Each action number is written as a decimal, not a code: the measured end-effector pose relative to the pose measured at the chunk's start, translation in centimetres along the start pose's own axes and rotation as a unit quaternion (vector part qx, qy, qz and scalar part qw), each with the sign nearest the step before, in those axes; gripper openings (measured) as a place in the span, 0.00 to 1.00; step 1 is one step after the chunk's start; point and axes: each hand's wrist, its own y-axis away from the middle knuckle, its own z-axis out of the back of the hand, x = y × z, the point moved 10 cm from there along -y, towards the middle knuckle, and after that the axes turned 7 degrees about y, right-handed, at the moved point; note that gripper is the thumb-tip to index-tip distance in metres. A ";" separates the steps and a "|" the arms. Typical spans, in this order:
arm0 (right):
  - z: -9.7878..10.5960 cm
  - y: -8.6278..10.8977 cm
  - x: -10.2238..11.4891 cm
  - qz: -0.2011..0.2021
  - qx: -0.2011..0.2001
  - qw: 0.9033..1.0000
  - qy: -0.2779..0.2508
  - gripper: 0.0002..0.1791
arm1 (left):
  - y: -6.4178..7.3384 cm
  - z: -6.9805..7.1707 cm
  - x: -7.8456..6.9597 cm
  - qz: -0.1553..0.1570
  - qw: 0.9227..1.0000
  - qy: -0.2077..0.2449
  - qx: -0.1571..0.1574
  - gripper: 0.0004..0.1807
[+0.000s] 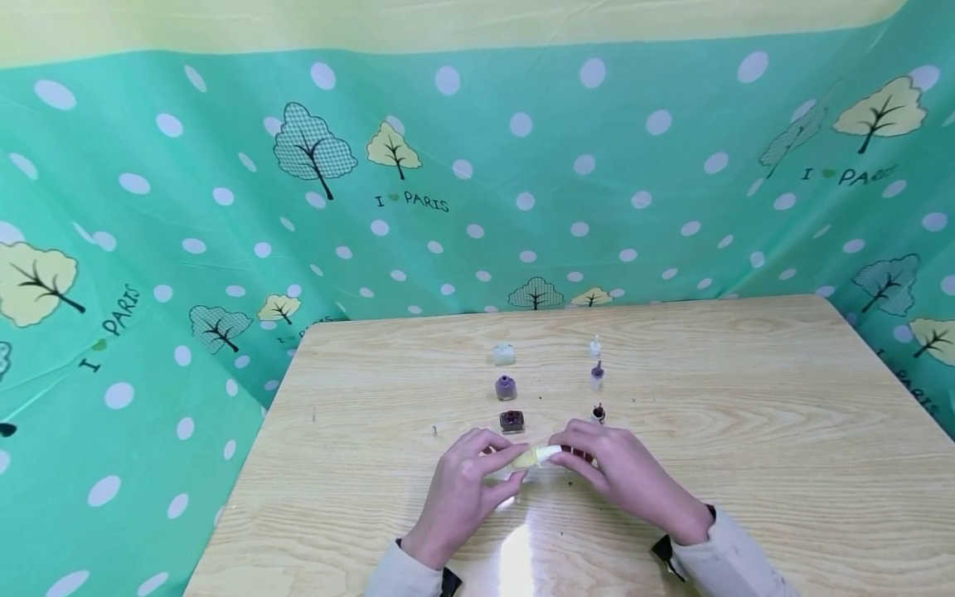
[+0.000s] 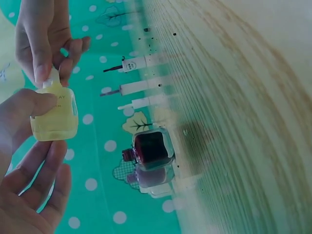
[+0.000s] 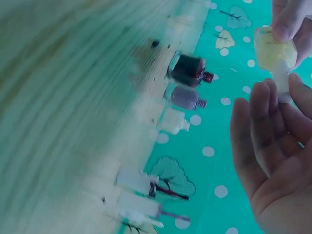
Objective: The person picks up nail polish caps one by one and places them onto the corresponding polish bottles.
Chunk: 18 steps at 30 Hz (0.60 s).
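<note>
My left hand (image 1: 466, 485) grips a small bottle of pale yellow nail polish (image 2: 56, 124) between thumb and fingers. The bottle is tilted over on its side above the table in the head view. At its neck, my right hand (image 1: 622, 468) pinches the white cap (image 3: 281, 80). In both wrist views the cap sits at the bottle's neck; whether it is screwed tight I cannot tell. Just beyond my hands stands an uncapped dark red polish bottle (image 1: 511, 422), then a purple one (image 1: 506, 387) and a whitish one (image 1: 503, 355) behind it.
To the right, three brush caps stand upside down in a row: one with a dark brush (image 1: 598, 413), a purple one (image 1: 597, 375) and a white one (image 1: 594, 347). Small dark specks dot the wooden table (image 1: 358, 497). A green patterned cloth (image 1: 418, 149) hangs behind.
</note>
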 end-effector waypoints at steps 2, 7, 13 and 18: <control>-0.3 -0.1 -0.4 -0.024 0.016 0.999 -0.014 0.07 | 0.0 0.0 0.0 0.000 1.000 0.005 0.002 0.17; -1.0 -0.1 -1.3 -0.080 0.050 0.995 -0.039 0.16 | -0.1 -0.1 0.0 0.004 1.000 0.016 0.007 0.17; -1.2 0.2 -1.8 -0.112 0.060 0.989 -0.070 0.17 | -0.1 -0.3 0.1 0.018 0.999 0.024 0.014 0.18; -0.6 0.3 -1.4 -0.091 0.040 0.991 -0.093 0.09 | 0.0 -0.4 0.3 0.024 0.999 0.019 0.016 0.17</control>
